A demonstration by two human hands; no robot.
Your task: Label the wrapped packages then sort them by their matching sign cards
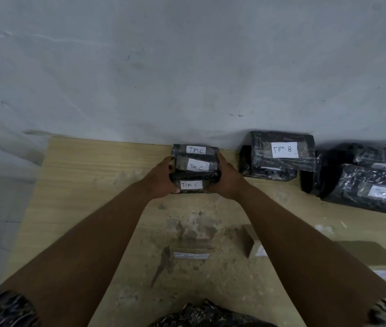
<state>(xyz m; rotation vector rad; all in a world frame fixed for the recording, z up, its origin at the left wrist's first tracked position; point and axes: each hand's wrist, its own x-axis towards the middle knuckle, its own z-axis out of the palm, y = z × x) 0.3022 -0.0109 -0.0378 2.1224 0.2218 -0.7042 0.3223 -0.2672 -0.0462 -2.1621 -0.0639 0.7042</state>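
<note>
Three small black plastic-wrapped packages (195, 166), each with a white paper label reading TIM C, sit bunched one behind another on the pale wooden board (88, 166), and the rearmost is close against the grey wall (187, 67). The person's left hand (161, 180) clasps the group from its left and the right hand (226, 180) from its right. Both sets of fingers are curled round the sides, with the thumbs tucked at the front package's lower corners, so the bundle is squeezed between the two palms. To the right, apart from this group, a larger black wrapped package labelled TIM B (284, 149) lies on top of another dark bundle (267, 172). Further right is a heap of black wrapped parcels (373, 185) whose labels are too blurred to read. Nearer the person, a folded brown cardboard sign card (193, 250) stands roughly in line with the C group, a second folded card (249, 240) stands nearer the B pair, and a flat brown card (371, 257) lies to the right; I cannot read the writing on any of them. To my eye the labelling looks done, at least for this set, and the step in hand is the sorting: squaring up the C pile. Next, I would guess, the hands need to let go without toppling the bundle. Then each card should be checked against the group in front of it.
</note>
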